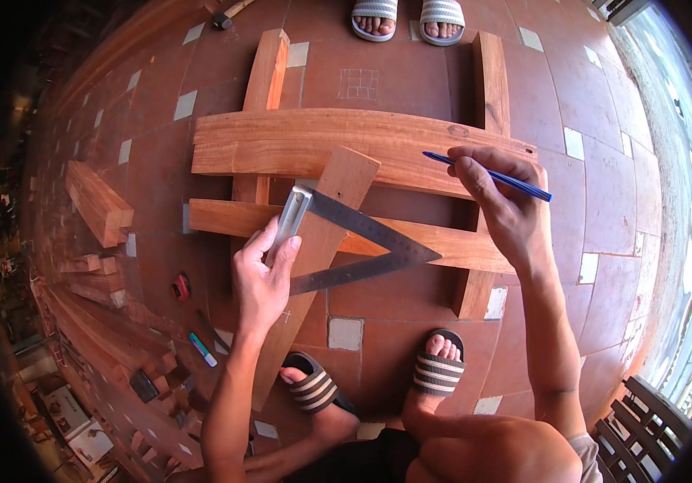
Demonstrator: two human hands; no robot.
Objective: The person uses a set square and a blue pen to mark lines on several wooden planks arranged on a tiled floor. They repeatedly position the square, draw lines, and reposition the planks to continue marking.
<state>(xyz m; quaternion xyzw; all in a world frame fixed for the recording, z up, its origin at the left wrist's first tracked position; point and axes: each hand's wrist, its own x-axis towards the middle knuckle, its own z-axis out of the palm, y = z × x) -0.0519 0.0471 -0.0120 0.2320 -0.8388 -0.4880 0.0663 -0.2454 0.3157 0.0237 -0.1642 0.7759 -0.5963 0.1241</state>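
The left hand [265, 278] grips the aluminium stock of a triangular carpenter's square [378, 233], fingers wrapped round one side and thumb along the other, and the square lies across a narrow, slanting board [311, 258] in front of the person. The right hand [503, 205] pinches a blue pen [527, 188], its tip over the wide plank beyond, well apart from the steel. To work accurately here, I would press the stock flush to the board's left edge (from above, I cannot tell whether it is), spread the left fingers to stop the square twisting, and run the pen lightly along the steel at one constant tilt. The slanting board rests over a narrower beam [466, 245] and the wide plank [322, 145], both bridging two crosswise timbers [491, 88]; any rocking there could spoil a line. Underneath is reddish tile with small pale inset squares, a capped marker [202, 350] lying to the left near stacked offcuts. Farther off come a chalky grid [359, 84] on one tile, a hammer [223, 20], another person's feet [374, 24] in striped slides, and bright ground to the right.
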